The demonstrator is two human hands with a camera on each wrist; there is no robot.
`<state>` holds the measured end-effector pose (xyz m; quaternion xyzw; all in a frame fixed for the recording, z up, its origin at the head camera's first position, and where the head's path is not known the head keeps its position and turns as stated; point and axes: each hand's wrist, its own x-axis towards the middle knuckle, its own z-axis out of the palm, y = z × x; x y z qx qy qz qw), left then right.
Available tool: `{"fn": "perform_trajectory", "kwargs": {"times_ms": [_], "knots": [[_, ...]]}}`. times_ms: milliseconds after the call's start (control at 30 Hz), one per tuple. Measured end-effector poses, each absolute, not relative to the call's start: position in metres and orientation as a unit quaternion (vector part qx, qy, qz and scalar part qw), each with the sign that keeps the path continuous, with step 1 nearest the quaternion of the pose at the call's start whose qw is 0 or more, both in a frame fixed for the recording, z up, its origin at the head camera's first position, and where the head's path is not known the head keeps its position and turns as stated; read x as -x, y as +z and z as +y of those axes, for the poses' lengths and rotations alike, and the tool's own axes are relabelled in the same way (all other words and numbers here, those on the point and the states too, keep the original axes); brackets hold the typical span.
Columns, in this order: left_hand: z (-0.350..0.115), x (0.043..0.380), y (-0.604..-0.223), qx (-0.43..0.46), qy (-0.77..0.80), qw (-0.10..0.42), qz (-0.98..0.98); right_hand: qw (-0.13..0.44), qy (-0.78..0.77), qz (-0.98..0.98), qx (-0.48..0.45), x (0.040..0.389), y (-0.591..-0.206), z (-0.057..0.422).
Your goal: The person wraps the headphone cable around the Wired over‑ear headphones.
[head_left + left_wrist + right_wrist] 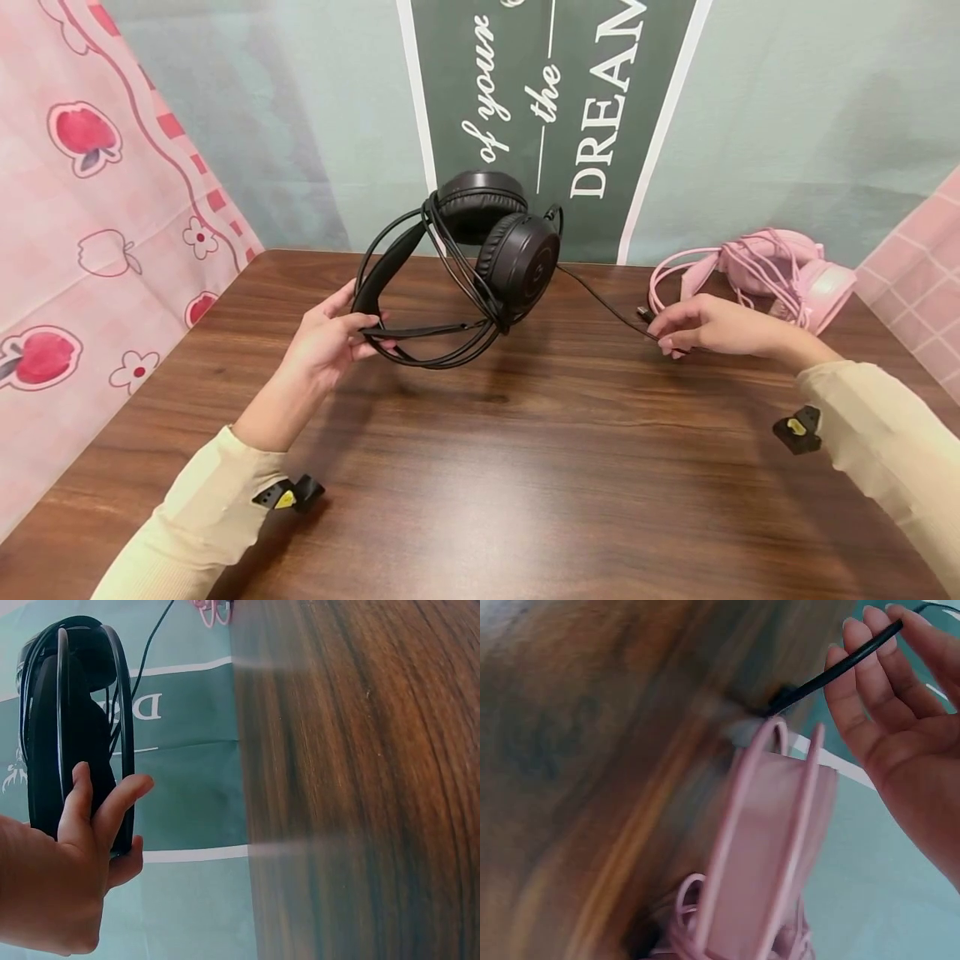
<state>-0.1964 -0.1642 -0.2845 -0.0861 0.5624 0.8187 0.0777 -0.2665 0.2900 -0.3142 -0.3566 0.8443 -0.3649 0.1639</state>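
Note:
Black over-ear headphones (525, 262) are held off the table by my left hand (322, 342), which grips the headband end with the thumb on top. Loops of black cable (450, 358) run around the headband and ear cups. In the left wrist view the fingers (120, 799) wrap the padded headband (46, 750). My right hand (720, 329) pinches the cable's free end, and a thin stretch of cable (600, 300) runs from there to the ear cups. The right wrist view has the dark cable end (847, 664) between thumb and fingers, its tip blurred.
Pink headphones (772, 271) with their cable wound around them lie at the back right, just behind my right hand. A brown wood-grain table (487, 500) spans the front. Behind it hangs a green cloth (300, 125) with lettering; a pink patterned cloth (112, 208) hangs at left.

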Motion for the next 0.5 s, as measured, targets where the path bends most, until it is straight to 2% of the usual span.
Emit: {"fn": "perform_trajectory", "kwargs": {"times_ms": [333, 500], "knots": [[-0.168, 0.194, -0.282, 0.101, 0.833, 0.068, 0.539, 0.097, -0.391, 0.844, 0.354, 0.265, -0.32, 0.302], [-0.168, 0.196, -0.284, 0.108, 0.837, 0.068, 0.532, 0.099, -0.389, 0.849, 0.343, 0.261, -0.315, 0.297]]}}
